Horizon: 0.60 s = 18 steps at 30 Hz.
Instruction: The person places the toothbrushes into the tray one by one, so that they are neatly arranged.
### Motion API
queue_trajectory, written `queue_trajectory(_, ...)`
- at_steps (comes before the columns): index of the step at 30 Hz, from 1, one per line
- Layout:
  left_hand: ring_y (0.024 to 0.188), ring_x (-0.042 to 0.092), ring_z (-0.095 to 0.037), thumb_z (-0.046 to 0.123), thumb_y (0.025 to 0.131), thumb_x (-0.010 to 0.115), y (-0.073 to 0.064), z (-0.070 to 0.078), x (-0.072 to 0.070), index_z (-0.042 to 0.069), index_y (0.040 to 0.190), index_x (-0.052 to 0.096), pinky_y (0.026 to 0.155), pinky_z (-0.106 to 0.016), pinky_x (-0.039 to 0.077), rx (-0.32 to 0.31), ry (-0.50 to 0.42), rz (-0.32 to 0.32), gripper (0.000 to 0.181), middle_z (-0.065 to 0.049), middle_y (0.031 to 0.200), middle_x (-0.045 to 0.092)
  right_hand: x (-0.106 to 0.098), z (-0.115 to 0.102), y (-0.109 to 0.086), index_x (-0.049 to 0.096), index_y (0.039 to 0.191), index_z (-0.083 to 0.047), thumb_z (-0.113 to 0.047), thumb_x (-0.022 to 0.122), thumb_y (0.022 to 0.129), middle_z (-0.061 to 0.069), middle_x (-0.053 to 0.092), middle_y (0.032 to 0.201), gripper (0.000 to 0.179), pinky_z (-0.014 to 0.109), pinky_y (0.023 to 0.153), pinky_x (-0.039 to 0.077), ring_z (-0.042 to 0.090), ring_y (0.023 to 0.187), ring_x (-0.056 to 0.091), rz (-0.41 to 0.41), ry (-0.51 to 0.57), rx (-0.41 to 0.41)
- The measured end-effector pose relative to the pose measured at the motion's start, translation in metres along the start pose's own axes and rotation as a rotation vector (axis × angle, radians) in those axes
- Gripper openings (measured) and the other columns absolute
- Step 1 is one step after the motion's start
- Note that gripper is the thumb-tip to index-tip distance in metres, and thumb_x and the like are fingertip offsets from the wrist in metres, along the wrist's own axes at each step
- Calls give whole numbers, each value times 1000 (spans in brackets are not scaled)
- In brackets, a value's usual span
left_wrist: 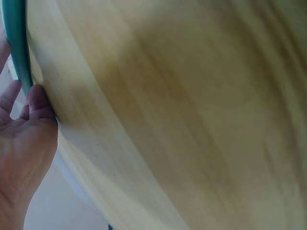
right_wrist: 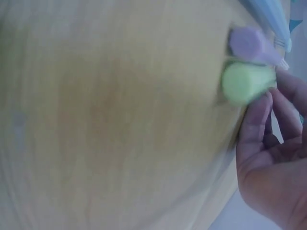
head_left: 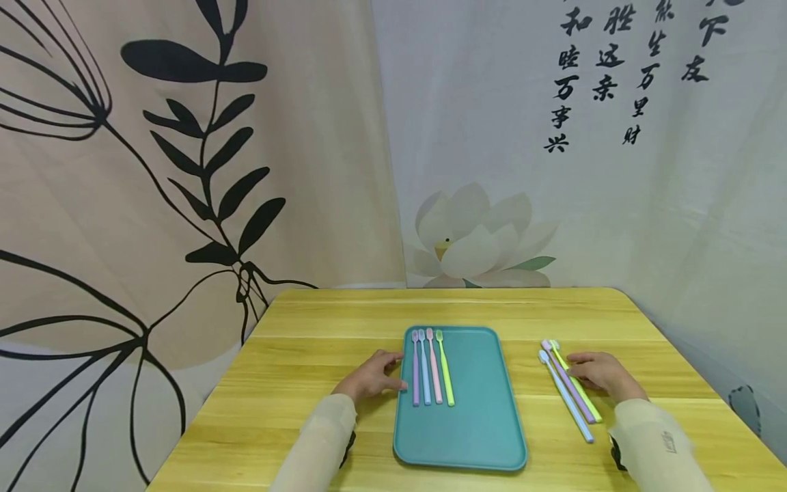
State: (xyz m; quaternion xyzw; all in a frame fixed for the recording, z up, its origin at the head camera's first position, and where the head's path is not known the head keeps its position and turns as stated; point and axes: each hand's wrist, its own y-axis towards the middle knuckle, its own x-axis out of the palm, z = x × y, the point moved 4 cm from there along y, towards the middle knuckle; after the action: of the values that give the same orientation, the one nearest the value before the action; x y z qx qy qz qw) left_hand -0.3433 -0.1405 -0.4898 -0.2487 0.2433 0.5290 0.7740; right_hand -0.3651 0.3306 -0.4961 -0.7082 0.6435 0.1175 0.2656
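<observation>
My left hand (head_left: 371, 376) touches the left rim of a teal tray (head_left: 464, 437), its thumb and fingertips against the edge. The left wrist view shows the same tray edge (left_wrist: 17, 43) beside the fingers. On the tray lie a purple toothbrush (head_left: 415, 372), a blue toothbrush (head_left: 425, 372), a pink toothbrush (head_left: 434, 372) and a green toothbrush (head_left: 445, 372), side by side. To the right of the tray, my right hand (head_left: 605, 374) pinches a yellow-green toothbrush (right_wrist: 242, 82) between thumb and finger. Beside it lie another purple toothbrush (right_wrist: 249, 44) and another blue toothbrush (head_left: 567, 398).
A wooden table (head_left: 332, 321) carries the tray and the loose toothbrushes. Behind it hangs a cloth backdrop (head_left: 326, 171) printed with dark plants, a pale lotus and writing. Bare wood lies between the tray and the loose toothbrushes.
</observation>
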Motion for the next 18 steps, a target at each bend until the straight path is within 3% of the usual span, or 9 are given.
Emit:
queue_trajectory(5,128,45,-33,23,86,80,1,-2,1,7,148,46,109,-49,38,2,-1,-3,72,-12,135,46,0,1,5,56,131,10,-11,70,88,30,58,124,50,31,71,54,18,89,61,31,-64,12)
queue_trajectory(9,128,44,-34,23,86,80,2,-2,1,7,148,46,109,-49,38,5,-6,-6,72,-12,134,46,1,1,5,56,131,11,-11,71,89,29,59,122,50,31,71,54,19,89,62,42,-42,26)
queue_trajectory(18,128,45,-34,23,86,80,1,-1,0,7,148,46,108,-50,39,5,0,-4,73,-12,134,47,-1,4,3,60,127,9,-10,69,87,7,69,97,45,27,63,51,12,77,58,98,10,23)
